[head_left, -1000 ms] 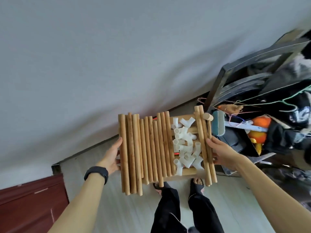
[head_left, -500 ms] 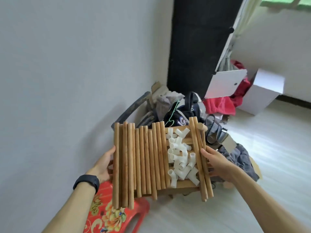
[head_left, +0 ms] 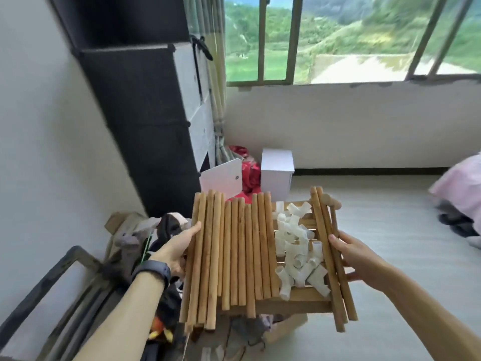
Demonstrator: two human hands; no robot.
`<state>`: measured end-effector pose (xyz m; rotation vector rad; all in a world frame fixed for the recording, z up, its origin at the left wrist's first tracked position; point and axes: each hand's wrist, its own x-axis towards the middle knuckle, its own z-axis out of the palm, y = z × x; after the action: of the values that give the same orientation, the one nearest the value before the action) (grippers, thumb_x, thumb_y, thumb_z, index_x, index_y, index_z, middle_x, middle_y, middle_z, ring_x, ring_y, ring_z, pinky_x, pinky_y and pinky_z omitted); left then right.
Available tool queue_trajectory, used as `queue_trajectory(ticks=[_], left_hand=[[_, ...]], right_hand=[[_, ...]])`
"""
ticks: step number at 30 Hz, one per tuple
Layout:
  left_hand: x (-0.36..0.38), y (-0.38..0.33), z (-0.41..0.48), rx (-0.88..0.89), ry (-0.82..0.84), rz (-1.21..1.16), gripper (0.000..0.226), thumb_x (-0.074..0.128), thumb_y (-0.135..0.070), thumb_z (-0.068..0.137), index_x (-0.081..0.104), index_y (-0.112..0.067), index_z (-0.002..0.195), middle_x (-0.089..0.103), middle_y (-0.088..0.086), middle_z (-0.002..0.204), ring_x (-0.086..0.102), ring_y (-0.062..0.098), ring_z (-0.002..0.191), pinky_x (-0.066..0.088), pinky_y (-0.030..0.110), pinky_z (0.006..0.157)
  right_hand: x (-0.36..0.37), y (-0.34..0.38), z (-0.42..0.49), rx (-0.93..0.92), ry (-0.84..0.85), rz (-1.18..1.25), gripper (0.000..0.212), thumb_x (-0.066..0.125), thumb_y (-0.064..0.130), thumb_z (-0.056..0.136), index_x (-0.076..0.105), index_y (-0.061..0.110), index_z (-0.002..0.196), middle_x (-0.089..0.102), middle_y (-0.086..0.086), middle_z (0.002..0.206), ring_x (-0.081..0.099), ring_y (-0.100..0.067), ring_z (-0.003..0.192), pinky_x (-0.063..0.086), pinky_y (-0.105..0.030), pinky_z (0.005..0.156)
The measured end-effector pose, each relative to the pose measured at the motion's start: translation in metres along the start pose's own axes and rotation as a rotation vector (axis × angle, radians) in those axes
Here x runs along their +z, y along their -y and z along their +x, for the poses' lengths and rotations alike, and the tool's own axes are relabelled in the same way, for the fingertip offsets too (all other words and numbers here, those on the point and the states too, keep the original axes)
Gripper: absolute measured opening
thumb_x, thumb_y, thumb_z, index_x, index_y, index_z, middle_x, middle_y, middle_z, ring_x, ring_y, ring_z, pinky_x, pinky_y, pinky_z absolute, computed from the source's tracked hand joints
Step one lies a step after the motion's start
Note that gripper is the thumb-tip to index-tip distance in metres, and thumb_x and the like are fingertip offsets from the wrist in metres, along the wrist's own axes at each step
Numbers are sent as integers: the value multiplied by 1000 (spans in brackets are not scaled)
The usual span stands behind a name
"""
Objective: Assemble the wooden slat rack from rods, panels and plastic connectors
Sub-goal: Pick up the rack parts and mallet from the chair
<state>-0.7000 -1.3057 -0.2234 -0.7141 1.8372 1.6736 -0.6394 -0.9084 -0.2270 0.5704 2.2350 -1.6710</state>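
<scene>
Two forearms rise from the lower corners of the frame, the left one wearing a dark wristband (head_left: 153, 269), and carry the rack's loose parts as one load. The left hand (head_left: 179, 246) clamps the left edge of a slat panel (head_left: 299, 300) used as a tray, with the thumb laid over the outermost rod; its fingers are under the panel and out of sight. The right hand (head_left: 356, 254) grasps the opposite edge the same way, its thumb resting on a few rods (head_left: 330, 256) at that side.

A dense row of rods (head_left: 234, 254) fills the left half of the panel, and a heap of white plastic connectors (head_left: 296, 246) lies loose between the row and the right-hand rods. Every rod's long axis runs from the bottom of the frame towards the top, away from the person. The hands therefore grip across that axis, each about midway along the load and neither one nearer. The left rods overhang the near edge.

The load will probably be set down next. Any tilt along the rods' length could let them slide off an open end.

Beyond the load lies pale floor (head_left: 377, 204) at centre right. A white box (head_left: 277, 173) stands near a black cabinet (head_left: 145, 113), and a barred window (head_left: 338, 35) fills the upper right.
</scene>
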Motion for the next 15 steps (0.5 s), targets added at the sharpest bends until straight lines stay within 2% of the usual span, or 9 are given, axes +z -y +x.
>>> queue_trajectory(ticks=[3, 7, 10, 15], left_hand=[[71, -63, 21, 22, 66, 78, 70, 58, -74, 81, 65, -12, 113, 68, 15, 107, 65, 34, 91, 56, 41, 54], [156, -133, 58, 95, 137, 142, 75, 59, -74, 80, 64, -10, 118, 70, 17, 110, 66, 37, 102, 56, 51, 74], [216, -180, 90, 100, 205, 119, 76, 68, -71, 74, 68, -7, 113, 74, 18, 97, 72, 36, 92, 59, 54, 75], [316, -266, 141, 173, 294, 218, 77, 63, -73, 76, 67, -7, 116, 68, 21, 113, 65, 40, 103, 53, 60, 88]], right_hand=[[-67, 8, 18, -5, -79, 21, 24, 42, 44, 107, 55, 35, 124, 73, -10, 105, 75, -27, 87, 62, -43, 62], [-146, 21, 52, -9, -177, 40, 25, 41, 42, 107, 50, 33, 129, 72, -10, 107, 73, -28, 91, 60, -43, 65], [-205, 32, 79, -25, -251, 57, 23, 41, 43, 108, 54, 32, 123, 72, -11, 103, 75, -26, 84, 60, -43, 64], [-303, 50, 122, -49, -379, 95, 23, 42, 40, 108, 61, 31, 117, 71, -9, 83, 76, -23, 70, 60, -40, 59]])
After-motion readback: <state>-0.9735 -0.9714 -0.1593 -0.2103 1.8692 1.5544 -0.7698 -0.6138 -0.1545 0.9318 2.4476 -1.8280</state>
